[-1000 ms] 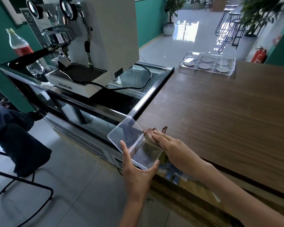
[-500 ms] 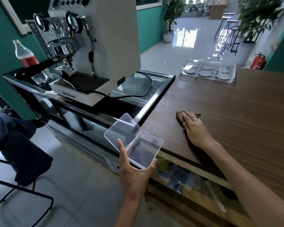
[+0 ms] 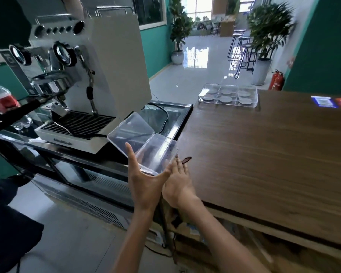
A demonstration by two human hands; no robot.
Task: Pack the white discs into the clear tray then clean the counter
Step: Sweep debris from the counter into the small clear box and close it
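At the counter's far end stands the clear tray (image 3: 256, 96), with white discs (image 3: 225, 99) lying in its compartments. My left hand (image 3: 146, 184) grips a small clear hinged box (image 3: 158, 154) from below, its lid (image 3: 130, 131) swung open, right at the left edge of the wooden counter (image 3: 264, 154). My right hand (image 3: 178, 184) lies flat, fingers straight, on a brown cloth (image 3: 186, 160) at that edge, beside the box. Most of the cloth is hidden under the hand.
A white espresso machine (image 3: 98, 75) sits on a glass display case (image 3: 165, 119) left of the counter, with a red-labelled bottle (image 3: 0, 97) further left. Blue and red stickers (image 3: 323, 101) lie at the counter's far right. A person's dark clothing (image 3: 8, 223) shows at lower left.
My right hand has slid the cloth from further in on the counter back to its left edge. My left hand has lifted the open box up against that edge.
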